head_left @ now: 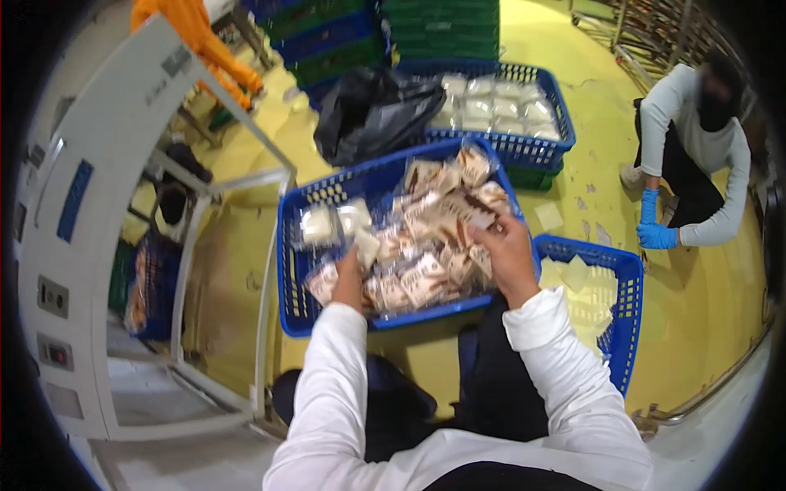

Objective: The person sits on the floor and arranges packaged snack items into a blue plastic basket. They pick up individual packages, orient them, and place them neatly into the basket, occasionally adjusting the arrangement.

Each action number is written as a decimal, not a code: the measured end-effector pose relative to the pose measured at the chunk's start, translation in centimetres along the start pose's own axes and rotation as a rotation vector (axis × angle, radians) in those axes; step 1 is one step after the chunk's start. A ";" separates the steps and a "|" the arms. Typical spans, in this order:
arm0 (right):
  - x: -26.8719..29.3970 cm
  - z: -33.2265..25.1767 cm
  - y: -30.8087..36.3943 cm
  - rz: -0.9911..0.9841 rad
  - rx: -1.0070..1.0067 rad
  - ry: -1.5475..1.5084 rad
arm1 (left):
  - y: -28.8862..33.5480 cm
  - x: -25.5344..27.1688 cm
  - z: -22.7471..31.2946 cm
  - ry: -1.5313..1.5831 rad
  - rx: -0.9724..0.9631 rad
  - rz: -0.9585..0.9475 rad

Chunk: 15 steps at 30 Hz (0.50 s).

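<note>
A blue basket (296,245) in front of me holds a heap of clear plastic packets (426,274) with brown-and-white printing. Two plain white packets (336,219) lie at its left side. Over the left part of the heap, my left hand (350,277) is closed on a small white packet (366,245). My right hand (506,250), at the basket's right side, grips the edge of a brown-and-white printed packet (473,211). The fingertips of both hands are partly hidden.
A second blue basket (557,139) with rows of white packets stands behind, beside a black plastic bag (360,114). At right is a blue basket (629,282) with pale sheets. A white metal frame (123,245) stands left. A person in blue gloves (655,233) crouches at right.
</note>
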State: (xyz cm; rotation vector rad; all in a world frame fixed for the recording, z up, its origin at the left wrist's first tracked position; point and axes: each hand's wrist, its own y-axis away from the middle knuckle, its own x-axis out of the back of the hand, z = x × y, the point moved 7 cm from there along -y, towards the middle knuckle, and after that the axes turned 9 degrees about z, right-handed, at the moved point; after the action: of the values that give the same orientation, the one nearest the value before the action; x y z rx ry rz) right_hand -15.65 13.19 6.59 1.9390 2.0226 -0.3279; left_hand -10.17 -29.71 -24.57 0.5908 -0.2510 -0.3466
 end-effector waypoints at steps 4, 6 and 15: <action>2.8 0.2 -1.4 0.015 0.076 0.201 | 7.9 -7.6 -0.5 -0.206 0.284 -0.366; 1.2 0.2 -1.1 -0.053 0.067 0.192 | 7.3 -7.3 0.3 -0.196 0.252 -0.364; 1.6 0.3 -1.3 -0.092 0.110 0.145 | 16.5 -1.6 7.9 0.516 -0.344 -0.133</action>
State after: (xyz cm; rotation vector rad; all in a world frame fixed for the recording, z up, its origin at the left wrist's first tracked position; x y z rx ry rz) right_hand -16.95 14.47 5.63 1.9908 2.2344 -0.3349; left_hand -10.13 -20.23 -8.88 0.3402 0.3407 -0.3441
